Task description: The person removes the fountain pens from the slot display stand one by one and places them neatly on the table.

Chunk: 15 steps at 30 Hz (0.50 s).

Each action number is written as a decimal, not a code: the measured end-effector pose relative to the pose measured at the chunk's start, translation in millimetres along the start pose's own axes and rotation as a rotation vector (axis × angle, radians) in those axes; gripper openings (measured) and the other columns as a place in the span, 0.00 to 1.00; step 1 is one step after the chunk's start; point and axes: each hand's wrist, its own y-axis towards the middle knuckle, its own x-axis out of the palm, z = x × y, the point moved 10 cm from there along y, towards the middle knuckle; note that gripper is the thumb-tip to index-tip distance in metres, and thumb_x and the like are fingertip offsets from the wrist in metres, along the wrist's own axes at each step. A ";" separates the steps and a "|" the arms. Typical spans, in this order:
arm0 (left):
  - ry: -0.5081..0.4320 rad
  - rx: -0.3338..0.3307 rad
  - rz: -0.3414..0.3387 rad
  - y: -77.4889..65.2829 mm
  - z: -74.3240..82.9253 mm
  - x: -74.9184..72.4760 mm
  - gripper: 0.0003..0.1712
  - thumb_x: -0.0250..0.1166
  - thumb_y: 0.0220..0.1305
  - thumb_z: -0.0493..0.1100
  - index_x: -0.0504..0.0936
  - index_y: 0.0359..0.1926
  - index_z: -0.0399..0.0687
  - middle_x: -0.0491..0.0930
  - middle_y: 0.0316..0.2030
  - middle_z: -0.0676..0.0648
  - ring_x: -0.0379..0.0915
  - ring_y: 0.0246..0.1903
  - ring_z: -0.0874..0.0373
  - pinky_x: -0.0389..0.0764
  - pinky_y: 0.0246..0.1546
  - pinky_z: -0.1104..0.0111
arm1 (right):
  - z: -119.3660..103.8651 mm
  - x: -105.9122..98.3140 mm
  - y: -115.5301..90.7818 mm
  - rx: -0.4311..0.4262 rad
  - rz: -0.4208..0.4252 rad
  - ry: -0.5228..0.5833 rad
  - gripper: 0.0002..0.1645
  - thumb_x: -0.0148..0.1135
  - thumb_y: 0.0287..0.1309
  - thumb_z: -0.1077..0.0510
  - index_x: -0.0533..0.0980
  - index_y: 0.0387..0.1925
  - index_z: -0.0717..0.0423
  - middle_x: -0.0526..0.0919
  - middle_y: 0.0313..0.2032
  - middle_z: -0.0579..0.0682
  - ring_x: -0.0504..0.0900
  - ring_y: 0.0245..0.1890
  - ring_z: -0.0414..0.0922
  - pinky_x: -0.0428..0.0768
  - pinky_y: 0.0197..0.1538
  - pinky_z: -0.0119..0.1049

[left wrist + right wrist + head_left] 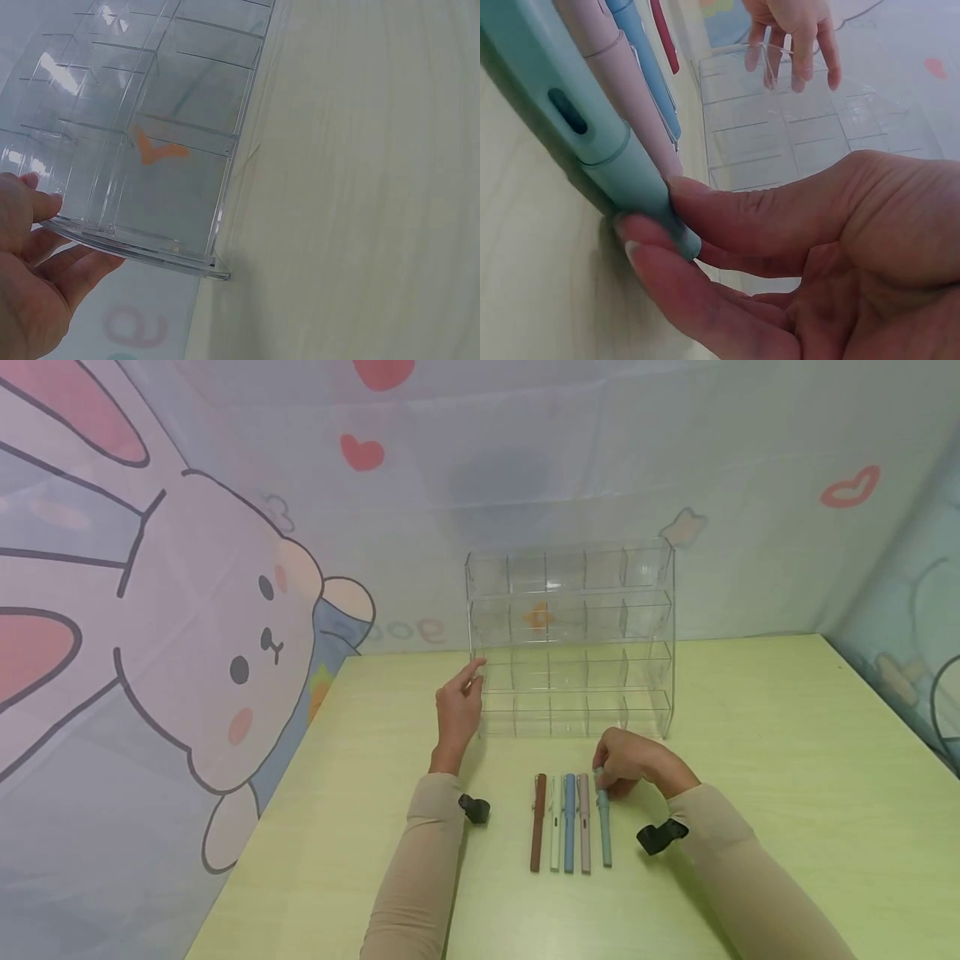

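Note:
Between thumb and fingertips, my right hand [628, 757] pinches the upper, capped end of a teal pen [605, 831]; the right wrist view shows this teal pen [574, 112] close up. My left hand [459, 703] grips the left side wall of a clear plastic rack [567, 668] with several tiers of small compartments. In the left wrist view, the thumb of the left hand [34, 262] lies on one face of that wall and the fingers on the other. Left of the teal pen lie a pink pen [585, 835], a blue pen [569, 835], a pale green pen [555, 835] and a brown pen [537, 835], roughly parallel.
The rack stands toward the back of a pale yellow-green table [772, 760]. Behind it hangs a printed cloth [420, 527] with hearts and stars. A large cartoon rabbit [225, 635] covers the cloth at the left.

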 end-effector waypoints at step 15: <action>0.008 -0.011 -0.010 -0.1 -1.9 0.7 0.17 0.61 0.73 0.38 0.84 0.59 0.52 0.78 0.60 0.41 0.79 0.55 0.46 0.81 0.49 0.56 | -2.6 4.7 -2.3 -0.010 -0.025 -0.004 0.08 0.68 0.53 0.75 0.80 0.37 0.71 0.84 0.29 0.57 0.87 0.26 0.50 0.85 0.33 0.42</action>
